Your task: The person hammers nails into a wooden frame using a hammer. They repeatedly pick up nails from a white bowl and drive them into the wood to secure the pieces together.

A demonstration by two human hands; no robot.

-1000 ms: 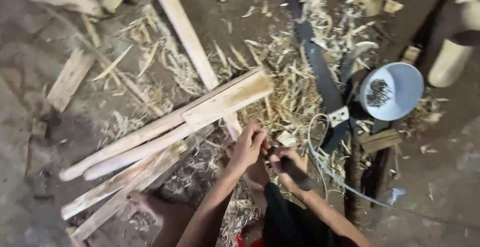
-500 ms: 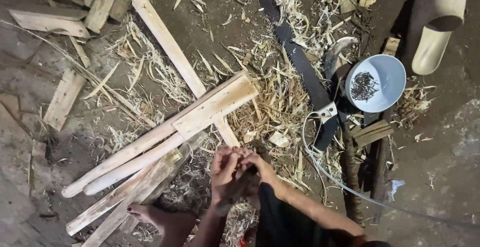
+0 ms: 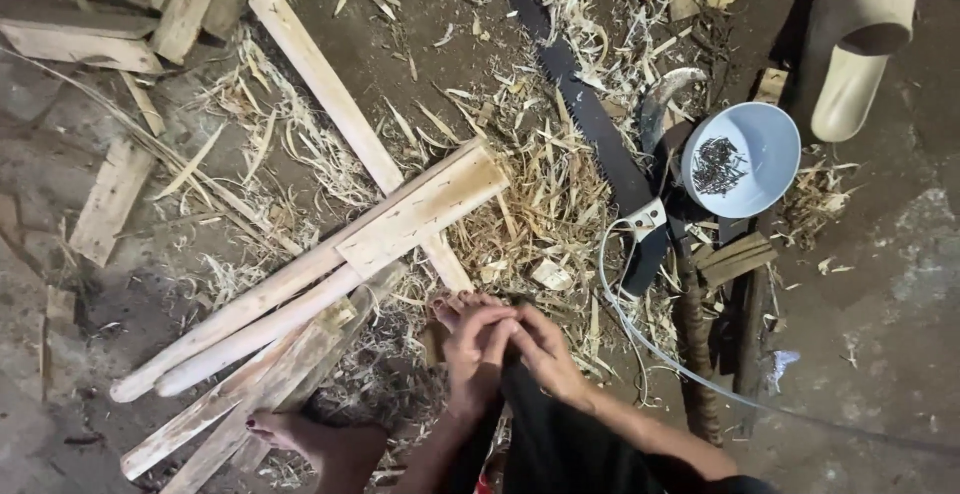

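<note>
Head view, looking straight down at a dirt floor strewn with wood shavings [image 3: 540, 194]. At the far left lie loose offcut boards [image 3: 105, 204]. Next come the long pale wooden staves [image 3: 260, 319], a bundle of rounded and flat lengths whose long axis runs from lower left up to the right, ending at a flat plank [image 3: 425, 209] laid across their upper ends. Another long board [image 3: 340, 114] crosses under that plank from the upper left. A bare foot [image 3: 300, 434] rests against the lower end of the staves, and the toes of the other foot [image 3: 465, 304] show just above the hands.

The left hand [image 3: 475, 354] and right hand [image 3: 545, 354] meet at bottom centre, fingers pressed together over dark cloth at the knees. Both look curled shut, but whether they pinch some small thing between them I cannot tell; nothing shows there. The staves lie up and to the left of the hands, so the left hand is the nearer one, their closest part just beside it.

Further right, a dark saw blade [image 3: 580, 114] runs diagonally down to its handle [image 3: 645, 244], near the right hand. A curved sickle-like blade [image 3: 665, 94] lies beside a white bowl [image 3: 765, 134] holding small dark nails [image 3: 718, 166]. A pale sandal [image 3: 860, 44] sits at the top right.
</note>
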